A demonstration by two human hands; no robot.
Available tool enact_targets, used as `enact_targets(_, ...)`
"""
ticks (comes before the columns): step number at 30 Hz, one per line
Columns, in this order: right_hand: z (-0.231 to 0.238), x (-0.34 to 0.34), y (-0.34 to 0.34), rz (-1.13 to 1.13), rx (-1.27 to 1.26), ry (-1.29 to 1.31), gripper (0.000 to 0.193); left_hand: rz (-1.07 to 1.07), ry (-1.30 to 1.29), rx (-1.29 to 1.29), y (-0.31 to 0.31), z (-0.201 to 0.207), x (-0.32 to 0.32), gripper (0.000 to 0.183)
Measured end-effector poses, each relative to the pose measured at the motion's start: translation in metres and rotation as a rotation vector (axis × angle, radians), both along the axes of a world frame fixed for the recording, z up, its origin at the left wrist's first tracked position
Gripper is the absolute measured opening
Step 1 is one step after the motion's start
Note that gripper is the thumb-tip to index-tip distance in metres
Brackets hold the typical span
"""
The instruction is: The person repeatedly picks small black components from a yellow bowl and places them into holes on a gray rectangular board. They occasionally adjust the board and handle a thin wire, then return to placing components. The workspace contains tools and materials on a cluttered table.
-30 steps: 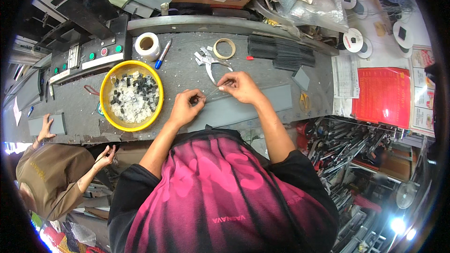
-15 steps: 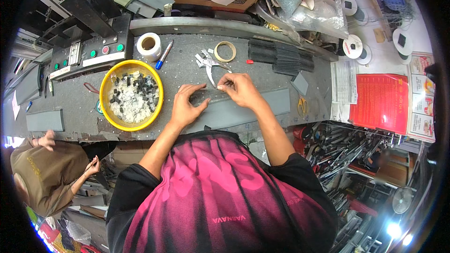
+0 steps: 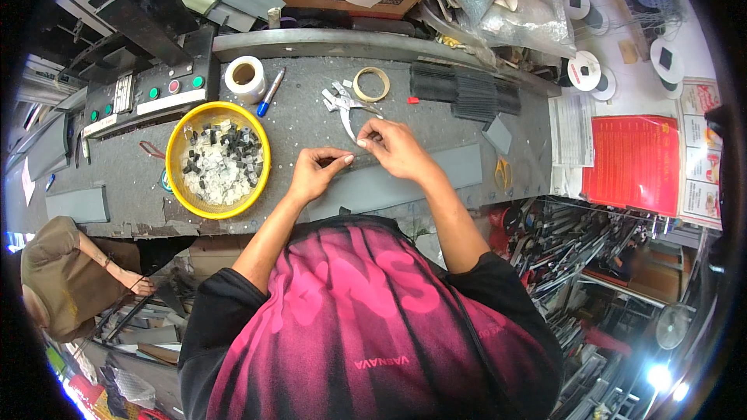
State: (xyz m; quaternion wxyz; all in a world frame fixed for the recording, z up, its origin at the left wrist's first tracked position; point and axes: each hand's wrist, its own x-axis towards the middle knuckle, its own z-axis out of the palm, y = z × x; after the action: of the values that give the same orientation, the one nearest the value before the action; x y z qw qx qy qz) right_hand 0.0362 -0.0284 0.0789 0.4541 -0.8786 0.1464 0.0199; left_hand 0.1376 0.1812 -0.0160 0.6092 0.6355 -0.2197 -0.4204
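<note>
My left hand (image 3: 315, 177) is closed in a pinch, thumb against forefinger; whatever lies between the tips is too small to make out. Close by on its right, my right hand (image 3: 395, 149) also pinches with curled fingers, and I cannot tell what is in them. Both hands hover over a long flat grey strip (image 3: 447, 168) lying along the near side of the bench. Just beyond the right fingertips are metal pliers (image 3: 348, 118) with pale handles.
Left of my hands stands a yellow basket (image 3: 264, 162) of small black and clear plastic pieces. Behind are a white tape roll (image 3: 245, 78), a marker (image 3: 271, 92), a tan tape ring (image 3: 371, 84) and black pleated mesh (image 3: 475, 93). Yellow scissors (image 3: 503, 174) lie right. A co-worker (image 3: 62, 280) is at lower left.
My left hand has closed from spread fingers into a pinch and come nearer the right one. The right hand has barely moved. The co-worker's arm has dropped from the bench edge.
</note>
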Motion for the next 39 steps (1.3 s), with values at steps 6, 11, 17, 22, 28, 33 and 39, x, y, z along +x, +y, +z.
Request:
enact_targets(6,-0.002,0.001,-0.003,0.012,0.047,0.043,0.014,-0.032,0.033,-0.015,0.003,0.003,0.005,0.02)
enact_targets(11,0.001,-0.003,-0.003,0.038,0.076,0.053,0.014,-0.056,-0.068,-0.009,0.004,0.007,0.01,0.018)
enact_targets(17,-0.005,-0.007,0.0,0.016,-0.044,0.038,0.016,0.002,-0.078,0.012,0.006,0.008,0.005,0.018)
enact_targets(22,-0.03,-0.003,0.012,-0.068,-0.108,-0.09,0.015,0.066,0.109,-0.028,0.005,0.005,0.003,0.019)
enact_targets(28,-0.063,0.002,0.039,-0.27,-0.073,-0.294,0.017,0.109,0.329,-0.066,0.006,-0.002,0.006,0.02)
enact_targets(33,-0.076,-0.004,0.045,-0.337,-0.074,-0.352,0.016,-0.011,0.138,-0.03,0.005,-0.008,0.008,0.018)
enact_targets(39,-0.083,-0.02,0.059,-0.318,-0.078,-0.251,0.013,0.174,0.262,-0.044,-0.001,-0.011,0.002,0.018)
